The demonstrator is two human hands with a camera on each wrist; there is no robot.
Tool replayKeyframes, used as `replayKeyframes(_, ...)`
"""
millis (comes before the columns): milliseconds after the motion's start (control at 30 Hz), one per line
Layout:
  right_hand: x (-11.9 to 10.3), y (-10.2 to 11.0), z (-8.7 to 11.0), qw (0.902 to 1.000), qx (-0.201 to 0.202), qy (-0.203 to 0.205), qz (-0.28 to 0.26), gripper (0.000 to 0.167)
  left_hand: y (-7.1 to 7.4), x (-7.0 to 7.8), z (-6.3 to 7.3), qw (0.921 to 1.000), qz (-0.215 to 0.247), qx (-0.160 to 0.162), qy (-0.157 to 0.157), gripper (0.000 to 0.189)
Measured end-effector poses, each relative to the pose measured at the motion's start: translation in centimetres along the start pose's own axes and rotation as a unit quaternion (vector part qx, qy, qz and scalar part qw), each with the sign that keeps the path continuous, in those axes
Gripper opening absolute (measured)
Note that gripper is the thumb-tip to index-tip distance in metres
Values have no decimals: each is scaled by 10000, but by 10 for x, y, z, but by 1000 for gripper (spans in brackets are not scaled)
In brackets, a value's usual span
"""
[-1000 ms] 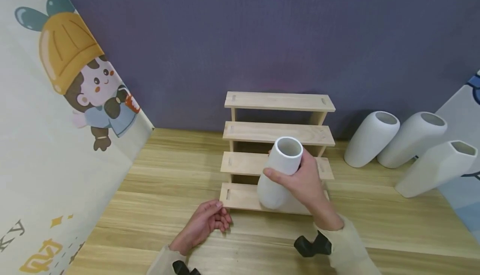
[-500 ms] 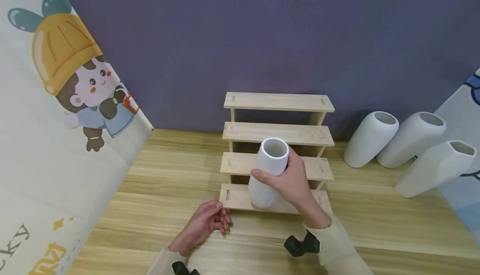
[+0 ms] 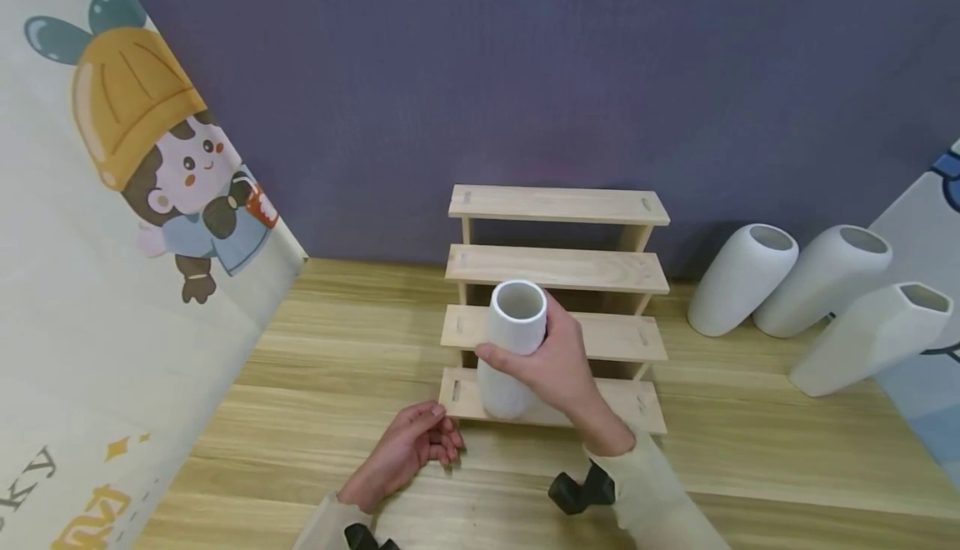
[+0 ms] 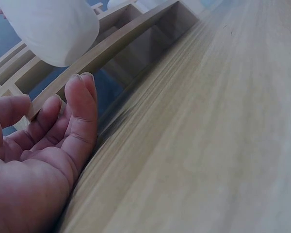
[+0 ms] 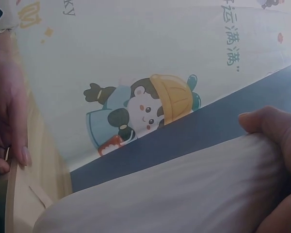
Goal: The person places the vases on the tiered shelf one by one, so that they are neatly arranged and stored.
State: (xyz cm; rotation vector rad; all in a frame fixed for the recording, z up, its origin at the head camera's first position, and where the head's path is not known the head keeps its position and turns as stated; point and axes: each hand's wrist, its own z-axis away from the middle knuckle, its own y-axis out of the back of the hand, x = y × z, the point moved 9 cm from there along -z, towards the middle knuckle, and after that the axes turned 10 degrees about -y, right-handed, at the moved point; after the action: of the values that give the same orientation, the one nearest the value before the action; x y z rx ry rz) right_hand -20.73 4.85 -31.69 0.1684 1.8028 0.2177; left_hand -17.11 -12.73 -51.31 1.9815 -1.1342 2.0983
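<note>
A white vase (image 3: 506, 383) stands upright in my right hand (image 3: 555, 367), which grips its upper body with the thumb across the near side. Its base is close over the left part of the lowest step of a wooden tiered shelf (image 3: 555, 267). In the left wrist view the vase (image 4: 58, 29) overlaps the step's front edge. My left hand (image 3: 412, 446) holds the front left corner of that lowest step, thumb on top and fingers curled below. The right wrist view shows the vase (image 5: 174, 194) lying across the lower part of the picture.
Two rounded white vases (image 3: 738, 283) (image 3: 821, 283) and an angular white vase (image 3: 870, 342) stand to the right on the wood-grain table (image 3: 337, 350). A dark blue panel (image 3: 525, 75) rises directly behind the shelf. A printed white wall (image 3: 75, 325) borders the left side.
My right hand has carried the vase leftward along the lowest step, from near its middle to its left part. My left hand stays at the step's corner.
</note>
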Motion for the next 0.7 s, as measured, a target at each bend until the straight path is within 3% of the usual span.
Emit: replayKeyframes(700, 6, -26, -4, 9999, -119, -42, -65, 63, 0, 0, -1, 10000, -19, 26, -46, 31)
